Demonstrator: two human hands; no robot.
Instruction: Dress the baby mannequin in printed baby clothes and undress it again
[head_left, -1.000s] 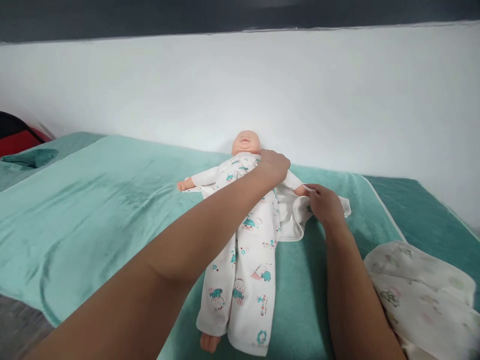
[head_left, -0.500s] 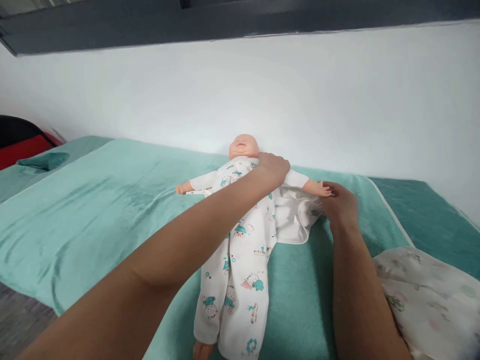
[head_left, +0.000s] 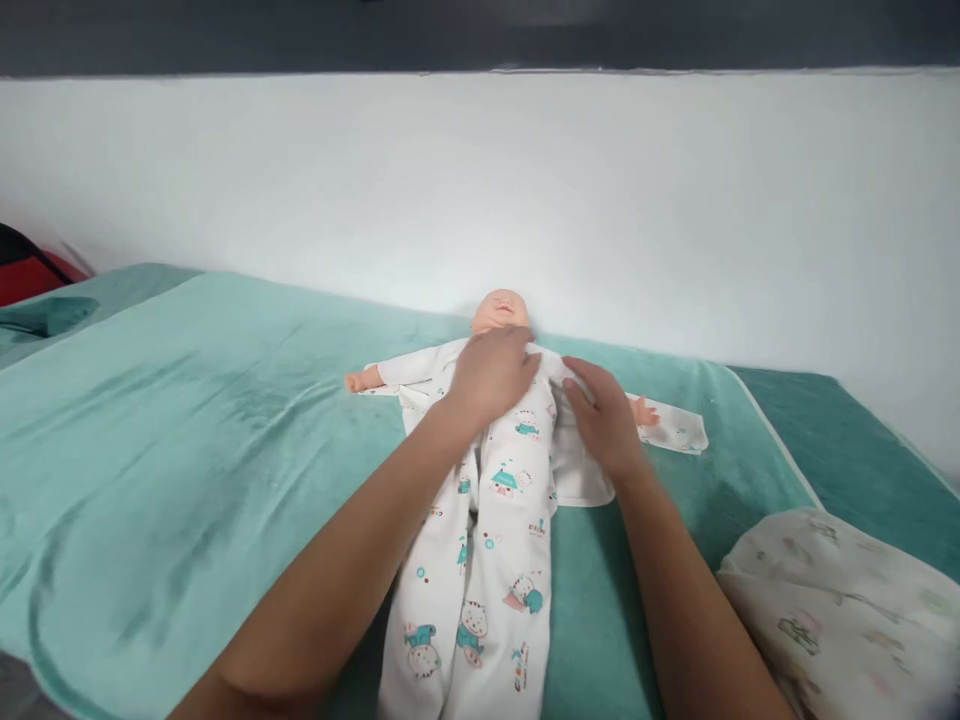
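A baby doll (head_left: 501, 308) lies face up, arms spread, in white printed overalls (head_left: 502, 500) and a white long-sleeved top. Across its upper chest, just below the chin, rests my left hand (head_left: 491, 375), fingers stretched out and thumb apart. My right hand (head_left: 604, 415) touches the doll's upper arm on the right, with thumb and fingers parted. A white garment (head_left: 581, 475) is spread beneath the doll, and its printed sleeve (head_left: 682, 430) lies flat beyond the doll's small hand (head_left: 645, 412). My left hand hides the top of the overalls.
Beneath everything is a light green blanket (head_left: 187, 430) over a darker green cover (head_left: 817, 420). A crumpled printed white cloth (head_left: 847, 610) lies at the lower right. Behind stands a white wall (head_left: 480, 180). A red and black item (head_left: 34, 272) sits at far left.
My right hand has let go of the garment by the doll's hand and moved left to its upper arm. The sleeve now lies flat. My left hand has shifted left onto the chest.
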